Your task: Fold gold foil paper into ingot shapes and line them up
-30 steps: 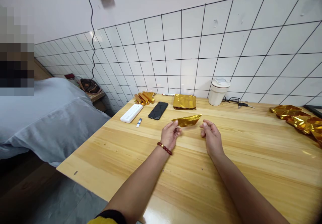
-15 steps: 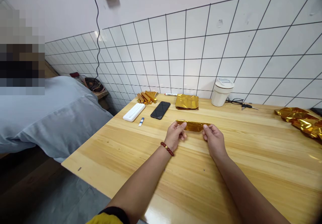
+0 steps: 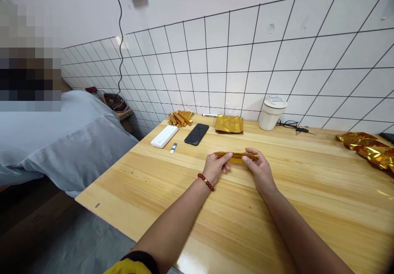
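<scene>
A narrow folded strip of gold foil paper (image 3: 236, 156) lies low over the wooden table (image 3: 277, 208), held at both ends. My left hand (image 3: 215, 167), with a red bead bracelet on its wrist, pinches the strip's left end. My right hand (image 3: 260, 169) curls over the right end, thumb and fingers closed on it. Behind them on the table sit a stack of gold foil sheets (image 3: 229, 124) and a small pile of folded gold strips (image 3: 180, 118).
A black phone (image 3: 196, 134), a white power bank (image 3: 164, 136) and a small tube (image 3: 174, 147) lie at the back left. A white lidded cup (image 3: 271, 113), glasses (image 3: 287, 123) and crumpled gold foil (image 3: 369, 149) are at the back right. A person in grey (image 3: 61, 138) sits left.
The gold foil went from a wide, open piece held by my left hand to a thin strip gripped by both hands. My right hand closed onto its right end.
</scene>
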Available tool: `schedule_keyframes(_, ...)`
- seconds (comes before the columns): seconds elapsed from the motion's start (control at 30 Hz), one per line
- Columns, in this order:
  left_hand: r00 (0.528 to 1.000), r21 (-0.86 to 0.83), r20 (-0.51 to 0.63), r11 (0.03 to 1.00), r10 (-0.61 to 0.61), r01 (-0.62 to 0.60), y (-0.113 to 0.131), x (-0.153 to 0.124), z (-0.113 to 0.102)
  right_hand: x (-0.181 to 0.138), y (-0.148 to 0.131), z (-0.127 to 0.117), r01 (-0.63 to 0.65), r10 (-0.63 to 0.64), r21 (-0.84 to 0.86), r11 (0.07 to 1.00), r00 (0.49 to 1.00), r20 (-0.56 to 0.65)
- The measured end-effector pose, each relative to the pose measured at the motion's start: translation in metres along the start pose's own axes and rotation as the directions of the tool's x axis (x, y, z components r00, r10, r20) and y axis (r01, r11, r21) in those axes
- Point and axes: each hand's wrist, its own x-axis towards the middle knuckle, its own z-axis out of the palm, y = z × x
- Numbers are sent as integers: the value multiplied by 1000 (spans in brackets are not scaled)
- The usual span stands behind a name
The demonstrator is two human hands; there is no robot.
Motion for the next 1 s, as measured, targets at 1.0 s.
schedule_keyframes(1.0, 999, 44, 37, 999, -13, 11, 4, -4, 0, 5, 7, -9, -94, 93, 75, 993, 996, 17)
